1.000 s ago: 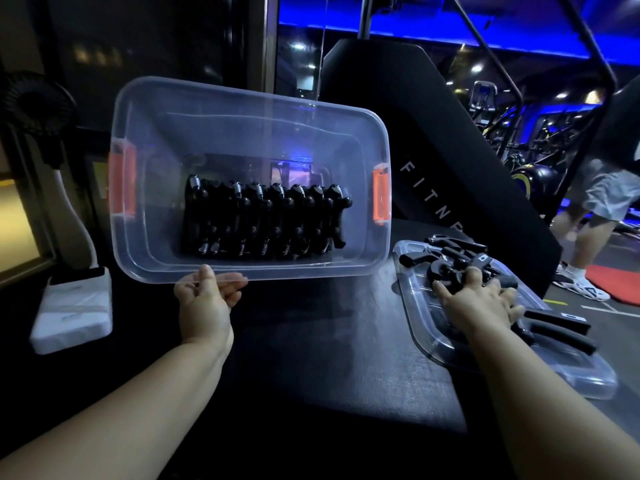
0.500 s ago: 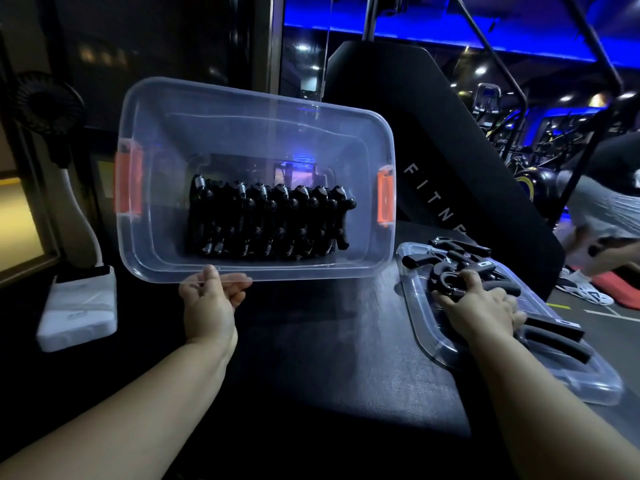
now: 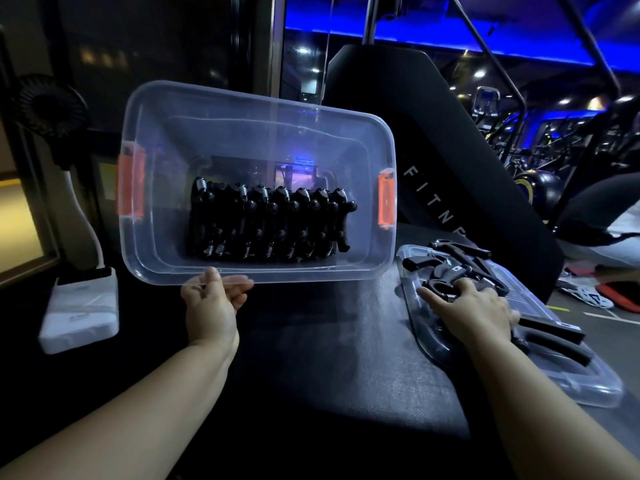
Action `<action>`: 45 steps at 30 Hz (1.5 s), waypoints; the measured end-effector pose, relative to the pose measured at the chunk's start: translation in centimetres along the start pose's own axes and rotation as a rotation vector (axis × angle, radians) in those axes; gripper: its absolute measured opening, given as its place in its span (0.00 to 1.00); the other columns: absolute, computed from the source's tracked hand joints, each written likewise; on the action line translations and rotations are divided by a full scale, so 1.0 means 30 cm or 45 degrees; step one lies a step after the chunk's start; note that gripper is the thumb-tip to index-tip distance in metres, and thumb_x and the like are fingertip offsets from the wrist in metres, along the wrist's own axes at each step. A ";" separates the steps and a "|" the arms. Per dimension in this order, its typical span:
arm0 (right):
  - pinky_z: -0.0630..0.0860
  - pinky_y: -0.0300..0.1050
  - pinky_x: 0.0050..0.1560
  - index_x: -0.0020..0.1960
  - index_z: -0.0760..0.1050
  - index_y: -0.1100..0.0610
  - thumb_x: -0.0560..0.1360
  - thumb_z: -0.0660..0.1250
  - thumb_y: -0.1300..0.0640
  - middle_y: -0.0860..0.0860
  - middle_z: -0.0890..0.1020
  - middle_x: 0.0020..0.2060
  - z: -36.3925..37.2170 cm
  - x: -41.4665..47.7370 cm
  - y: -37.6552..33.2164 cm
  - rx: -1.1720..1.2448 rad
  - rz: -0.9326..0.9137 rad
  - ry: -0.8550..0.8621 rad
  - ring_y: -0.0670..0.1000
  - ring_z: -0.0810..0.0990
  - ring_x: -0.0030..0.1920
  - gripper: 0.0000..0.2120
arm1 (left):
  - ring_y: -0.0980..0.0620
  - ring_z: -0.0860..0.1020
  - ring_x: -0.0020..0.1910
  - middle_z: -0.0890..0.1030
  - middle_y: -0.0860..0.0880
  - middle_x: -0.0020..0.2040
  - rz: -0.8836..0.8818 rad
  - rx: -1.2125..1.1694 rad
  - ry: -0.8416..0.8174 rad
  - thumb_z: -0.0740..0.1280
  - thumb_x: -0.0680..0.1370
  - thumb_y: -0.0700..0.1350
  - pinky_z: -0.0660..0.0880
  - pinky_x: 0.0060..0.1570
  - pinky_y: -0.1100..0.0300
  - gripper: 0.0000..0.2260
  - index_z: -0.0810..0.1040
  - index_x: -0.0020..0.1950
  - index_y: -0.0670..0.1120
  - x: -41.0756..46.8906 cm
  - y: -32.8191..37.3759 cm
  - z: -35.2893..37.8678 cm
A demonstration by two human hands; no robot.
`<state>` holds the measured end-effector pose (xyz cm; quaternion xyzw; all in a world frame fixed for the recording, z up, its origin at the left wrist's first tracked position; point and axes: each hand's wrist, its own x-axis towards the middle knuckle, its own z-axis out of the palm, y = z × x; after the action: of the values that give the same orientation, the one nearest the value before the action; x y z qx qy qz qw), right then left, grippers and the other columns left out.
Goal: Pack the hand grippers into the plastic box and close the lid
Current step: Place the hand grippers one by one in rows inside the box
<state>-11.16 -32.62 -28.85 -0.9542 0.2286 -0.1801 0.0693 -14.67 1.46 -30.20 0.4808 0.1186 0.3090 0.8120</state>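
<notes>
Mat [image 3: 329, 358]: box [image 3: 242, 133] axis left-right, mouth camera-ward; left fingers [image 3: 239, 289] pinch rim, right fingers [image 3: 465, 287] seemingly grip gripper [image 3: 446, 277].

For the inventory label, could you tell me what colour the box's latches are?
The latches are orange, clearest in the head view.

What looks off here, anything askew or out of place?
The plastic box is tipped on its side, opening toward the camera, its near rim pinched by the left hand; a row of hand grippers sits inside. The lid lies apart at right, carrying loose hand grippers under the right hand. Nothing looks spilled or damaged.
</notes>
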 end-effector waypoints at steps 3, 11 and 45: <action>0.63 0.60 0.62 0.62 0.72 0.47 0.61 0.50 0.18 0.58 0.76 0.57 -0.004 -0.006 -0.001 -0.006 -0.035 0.017 0.61 0.71 0.61 0.43 | 0.52 0.81 0.37 0.81 0.47 0.38 -0.003 -0.003 0.002 0.52 0.83 0.49 0.73 0.39 0.60 0.06 0.63 0.47 0.52 -0.004 0.002 0.002; 0.66 0.55 0.58 0.59 0.74 0.47 0.66 0.55 0.24 0.57 0.78 0.52 -0.022 -0.032 -0.016 0.077 -0.217 0.167 0.59 0.73 0.57 0.34 | 0.50 0.80 0.38 0.81 0.46 0.39 -0.003 0.007 0.004 0.52 0.84 0.48 0.73 0.40 0.60 0.06 0.64 0.48 0.50 0.002 0.001 0.001; 0.65 0.44 0.32 0.32 0.67 0.44 0.63 0.47 0.22 0.45 0.75 0.28 -0.127 -0.258 -0.294 0.939 -0.689 0.269 0.52 0.75 0.33 0.27 | 0.49 0.81 0.39 0.82 0.46 0.37 -0.035 0.015 -0.002 0.53 0.83 0.48 0.73 0.41 0.59 0.06 0.64 0.47 0.50 0.003 -0.003 -0.004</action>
<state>-15.40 -21.41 -25.84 -0.8676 -0.1020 -0.3570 0.3308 -14.61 1.57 -30.32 0.4840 0.1265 0.2966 0.8135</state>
